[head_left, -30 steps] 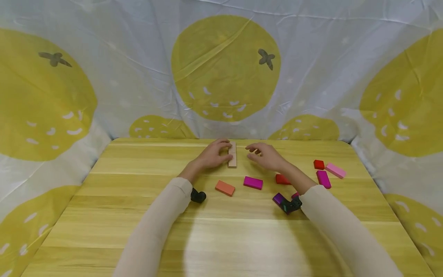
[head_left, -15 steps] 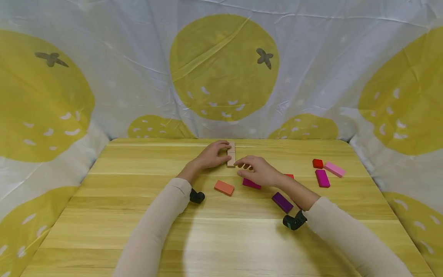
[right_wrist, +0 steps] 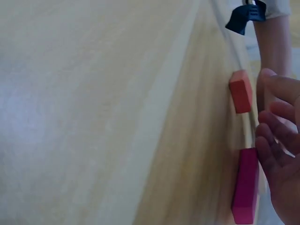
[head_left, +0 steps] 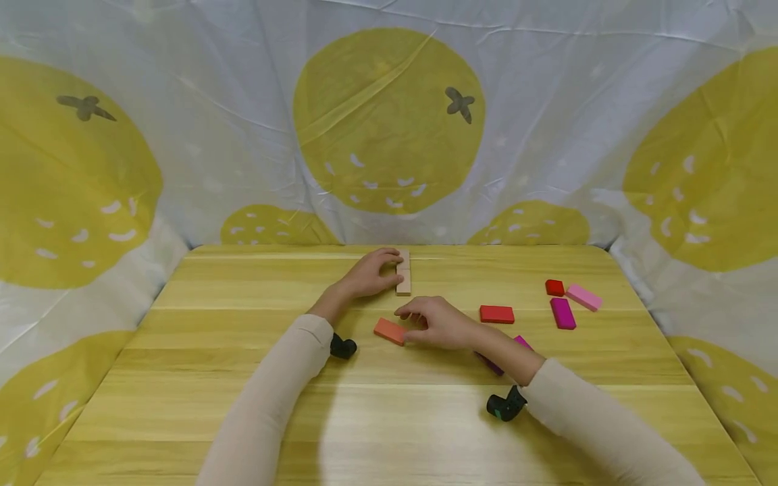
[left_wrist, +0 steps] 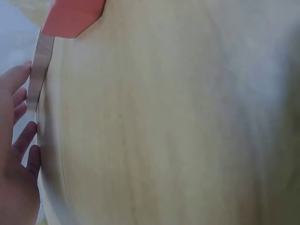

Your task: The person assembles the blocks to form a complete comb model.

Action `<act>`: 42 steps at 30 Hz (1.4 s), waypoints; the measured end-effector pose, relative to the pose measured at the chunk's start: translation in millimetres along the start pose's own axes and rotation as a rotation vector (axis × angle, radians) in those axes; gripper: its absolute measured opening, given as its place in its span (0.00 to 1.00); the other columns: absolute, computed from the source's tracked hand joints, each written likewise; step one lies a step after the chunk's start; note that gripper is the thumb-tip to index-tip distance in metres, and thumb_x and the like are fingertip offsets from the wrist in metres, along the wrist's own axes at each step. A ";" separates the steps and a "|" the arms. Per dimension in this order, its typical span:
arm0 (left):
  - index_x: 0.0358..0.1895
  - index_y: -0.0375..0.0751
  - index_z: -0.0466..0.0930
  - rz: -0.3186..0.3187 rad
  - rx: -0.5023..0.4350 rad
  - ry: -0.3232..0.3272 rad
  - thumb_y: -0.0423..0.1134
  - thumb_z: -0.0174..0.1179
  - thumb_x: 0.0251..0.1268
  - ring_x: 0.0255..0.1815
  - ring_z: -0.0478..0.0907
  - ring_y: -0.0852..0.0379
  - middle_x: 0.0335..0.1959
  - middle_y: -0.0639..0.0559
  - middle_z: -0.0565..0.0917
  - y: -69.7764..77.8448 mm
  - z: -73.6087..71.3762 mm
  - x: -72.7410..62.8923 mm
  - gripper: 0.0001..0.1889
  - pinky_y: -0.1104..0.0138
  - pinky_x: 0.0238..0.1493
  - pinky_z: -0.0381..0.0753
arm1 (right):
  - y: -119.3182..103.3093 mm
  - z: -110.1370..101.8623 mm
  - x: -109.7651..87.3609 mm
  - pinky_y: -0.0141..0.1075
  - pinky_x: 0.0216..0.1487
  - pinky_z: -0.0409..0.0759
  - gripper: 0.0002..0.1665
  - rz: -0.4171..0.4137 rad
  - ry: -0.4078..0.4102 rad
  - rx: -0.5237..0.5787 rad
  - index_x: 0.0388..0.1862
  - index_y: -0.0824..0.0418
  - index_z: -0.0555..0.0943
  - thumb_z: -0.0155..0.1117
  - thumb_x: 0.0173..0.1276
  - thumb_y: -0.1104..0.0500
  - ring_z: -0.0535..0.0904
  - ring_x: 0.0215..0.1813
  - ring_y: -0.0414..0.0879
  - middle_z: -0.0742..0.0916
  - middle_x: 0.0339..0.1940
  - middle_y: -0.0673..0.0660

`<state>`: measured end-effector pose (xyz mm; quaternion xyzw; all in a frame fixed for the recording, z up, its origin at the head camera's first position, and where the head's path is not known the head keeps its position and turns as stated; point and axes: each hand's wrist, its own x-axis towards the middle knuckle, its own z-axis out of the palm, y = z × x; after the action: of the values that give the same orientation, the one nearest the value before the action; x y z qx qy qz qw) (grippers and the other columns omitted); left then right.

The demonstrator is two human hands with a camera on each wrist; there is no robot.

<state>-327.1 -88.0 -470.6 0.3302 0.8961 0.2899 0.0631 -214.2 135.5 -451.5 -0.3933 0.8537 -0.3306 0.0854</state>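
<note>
Two plain wooden blocks (head_left: 404,273) lie end to end near the table's far edge. My left hand (head_left: 367,273) rests against their left side, thumb and fingers relaxed; the left wrist view shows its fingertips along a wooden block (left_wrist: 41,65). Closer to me, my right hand (head_left: 440,322) hovers with loosely bent fingers around the right end of an orange block (head_left: 387,331), thumb right at its corner. A gap shows between those fingers and the orange block (right_wrist: 241,91) in the right wrist view. Below them there is a magenta block (right_wrist: 246,187), hidden by the hand in the head view.
A red block (head_left: 497,314) lies right of my right hand. Under that forearm a purple block (head_left: 491,364) and a magenta block (head_left: 523,342) are partly covered. Farther right sit a small red block (head_left: 554,287), a pink block (head_left: 584,298) and another magenta block (head_left: 562,314).
My right hand has come from beside the wooden blocks toward me and left, passing over the magenta block to the orange one. The left hand has stayed at the wooden blocks.
</note>
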 end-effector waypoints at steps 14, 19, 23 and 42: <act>0.72 0.37 0.74 -0.010 -0.021 -0.008 0.46 0.63 0.76 0.78 0.61 0.42 0.76 0.42 0.68 -2.7 0.3 -1.6 0.28 0.51 0.76 0.59 | -5.3 13.7 4.6 0.43 0.55 0.81 0.19 0.026 0.002 -0.201 0.52 0.61 0.89 0.77 0.67 0.52 0.84 0.49 0.45 0.90 0.46 0.52; 0.73 0.38 0.74 -0.020 -0.024 -0.015 0.47 0.62 0.77 0.78 0.61 0.43 0.77 0.43 0.67 -4.3 0.9 -1.8 0.28 0.51 0.76 0.59 | 0.4 11.5 -0.5 0.41 0.53 0.81 0.18 0.039 0.056 -0.168 0.51 0.62 0.89 0.78 0.67 0.55 0.85 0.48 0.44 0.90 0.46 0.52; 0.73 0.38 0.74 -0.024 -0.028 -0.015 0.47 0.62 0.77 0.78 0.60 0.43 0.77 0.44 0.67 -4.4 2.1 -2.1 0.27 0.51 0.77 0.59 | 8.5 7.9 -6.5 0.41 0.51 0.83 0.18 0.078 0.114 -0.154 0.52 0.63 0.89 0.78 0.67 0.56 0.86 0.49 0.46 0.90 0.47 0.53; 0.72 0.36 0.74 -0.002 -0.017 0.001 0.46 0.63 0.77 0.78 0.61 0.42 0.76 0.42 0.68 -0.2 -0.3 -2.7 0.28 0.51 0.77 0.58 | 5.0 -2.8 -6.6 0.38 0.40 0.83 0.20 0.168 0.203 -0.299 0.42 0.58 0.90 0.80 0.62 0.44 0.83 0.36 0.41 0.88 0.34 0.48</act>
<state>-325.2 -90.0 -470.8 0.3288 0.8939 0.2975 0.0658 -213.9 144.0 -453.3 -0.2937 0.9272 -0.2300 -0.0330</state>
